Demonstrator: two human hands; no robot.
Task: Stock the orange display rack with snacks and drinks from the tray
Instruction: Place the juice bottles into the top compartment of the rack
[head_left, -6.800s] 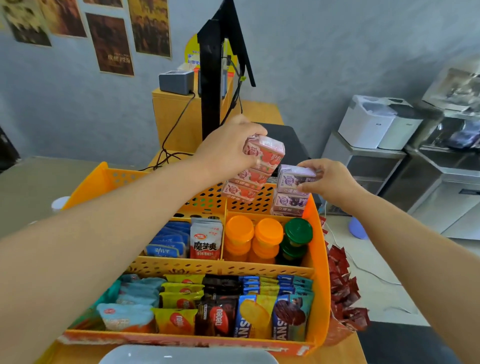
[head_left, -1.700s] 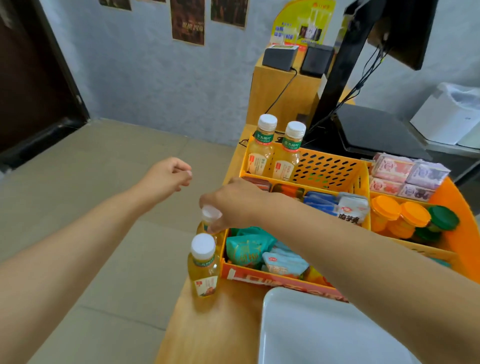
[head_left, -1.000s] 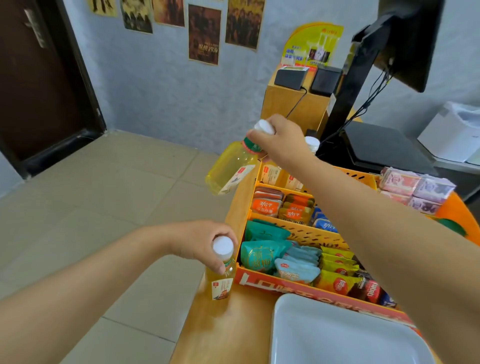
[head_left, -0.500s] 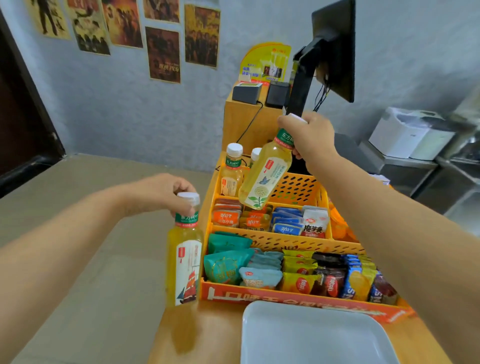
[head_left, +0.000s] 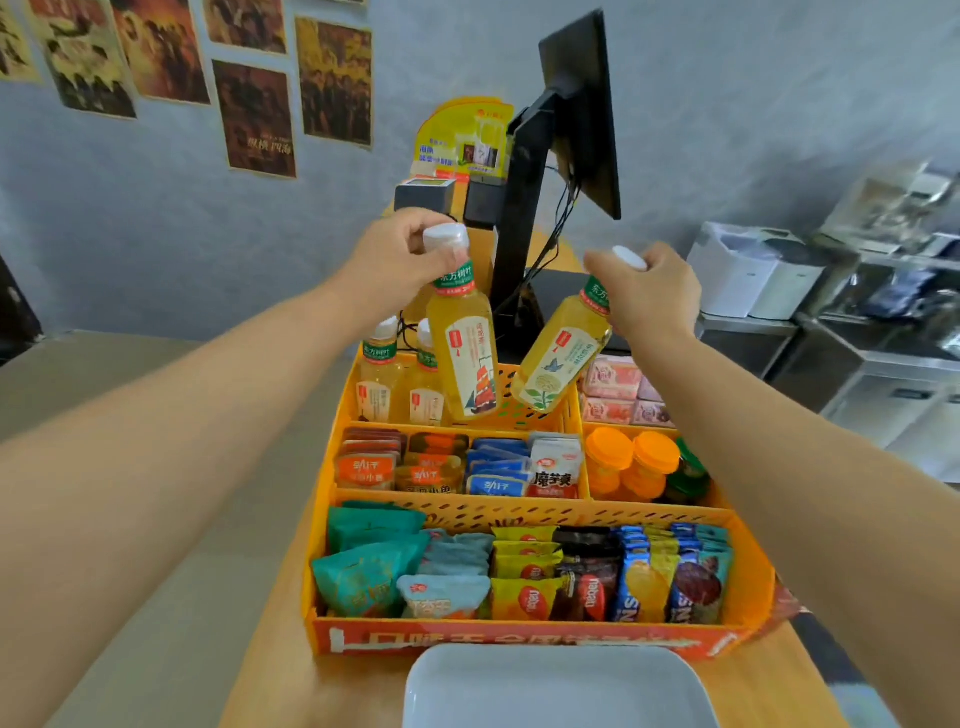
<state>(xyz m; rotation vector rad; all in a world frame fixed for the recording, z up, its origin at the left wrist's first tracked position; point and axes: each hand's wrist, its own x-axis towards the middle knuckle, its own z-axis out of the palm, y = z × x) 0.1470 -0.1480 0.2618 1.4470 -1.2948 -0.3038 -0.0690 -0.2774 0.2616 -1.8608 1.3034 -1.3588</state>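
A wooden counter (head_left: 270, 686) is seen before a grey wall (head_left: 156, 218) hung with posters. The orange rack (head_left: 519, 636) is set on it, just beyond the white tray (head_left: 558, 686). Above the back compartment, one bottle (head_left: 462, 358) is gripped near-upright by the left hand (head_left: 397, 260), another (head_left: 561, 361) is gripped by the right hand (head_left: 649, 293), base tilted left.

Wooden counter (head_left: 291, 691) under the orange display rack (head_left: 524, 642) and, just before it, a white tray (head_left: 558, 691) (partly cropped).
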